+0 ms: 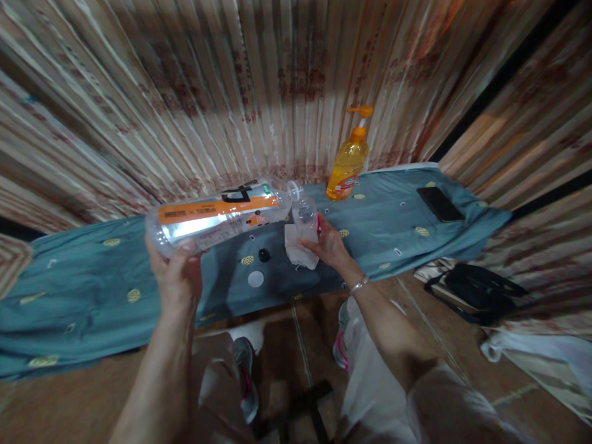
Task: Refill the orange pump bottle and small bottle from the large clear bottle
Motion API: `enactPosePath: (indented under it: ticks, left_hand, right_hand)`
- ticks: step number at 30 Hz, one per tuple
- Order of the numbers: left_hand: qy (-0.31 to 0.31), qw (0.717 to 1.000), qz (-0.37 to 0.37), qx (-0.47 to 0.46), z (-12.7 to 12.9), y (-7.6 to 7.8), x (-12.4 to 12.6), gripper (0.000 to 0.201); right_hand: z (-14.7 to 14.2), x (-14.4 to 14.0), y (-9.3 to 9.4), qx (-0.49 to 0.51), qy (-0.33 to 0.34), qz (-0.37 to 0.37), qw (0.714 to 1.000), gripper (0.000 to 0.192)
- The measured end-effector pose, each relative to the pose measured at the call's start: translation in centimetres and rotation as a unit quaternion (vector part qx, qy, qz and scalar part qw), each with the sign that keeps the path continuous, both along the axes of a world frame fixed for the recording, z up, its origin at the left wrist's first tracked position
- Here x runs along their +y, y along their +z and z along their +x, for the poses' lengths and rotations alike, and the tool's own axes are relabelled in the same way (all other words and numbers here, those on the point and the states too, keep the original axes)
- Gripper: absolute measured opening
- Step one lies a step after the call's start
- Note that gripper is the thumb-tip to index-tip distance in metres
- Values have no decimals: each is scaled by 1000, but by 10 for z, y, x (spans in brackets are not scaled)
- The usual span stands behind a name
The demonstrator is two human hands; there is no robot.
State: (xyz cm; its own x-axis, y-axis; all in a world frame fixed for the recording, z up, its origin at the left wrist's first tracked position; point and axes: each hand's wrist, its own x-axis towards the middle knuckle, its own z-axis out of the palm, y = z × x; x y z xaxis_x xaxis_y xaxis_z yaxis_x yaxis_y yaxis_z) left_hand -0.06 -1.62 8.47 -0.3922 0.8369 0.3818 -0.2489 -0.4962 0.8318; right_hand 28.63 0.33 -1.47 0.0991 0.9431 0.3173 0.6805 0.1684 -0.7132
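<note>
Above the blue-green cloth (pixel 83 296) covering the table, the left hand (pixel 173 271) is gripping the base of a large clear bottle (pixel 217 216) with an orange label, fingers clenched around it. The bottle is lying nearly horizontal, its open neck meeting the mouth of a small clear bottle (pixel 305 216). The right hand (pixel 328 243) is grasping that small bottle upright, together with a white tissue (pixel 298 250). A black cap (pixel 264 254) and a white cap (pixel 256 279) are sitting on the cloth between the hands. An orange pump dispenser (pixel 348 163) is standing behind; a dark phone (pixel 440 204) is lying well apart, far right.
</note>
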Motion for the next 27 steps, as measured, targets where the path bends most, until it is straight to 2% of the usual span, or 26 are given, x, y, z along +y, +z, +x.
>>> enactPosePath:
  ticks: [5, 17, 27]
  left_hand:
    - [2, 1000, -1, 20, 1, 1, -1, 81]
    - [-4, 1000, 1, 19, -1, 0, 0, 81]
    - [5, 999, -5, 38, 0, -1, 0, 70]
  right_hand:
    - [-1, 0, -1, 2, -9, 4, 1000, 83]
    - [1, 0, 1, 3, 7, 0, 1000, 79]
    - [0, 0, -1, 3, 11, 19, 1000, 65]
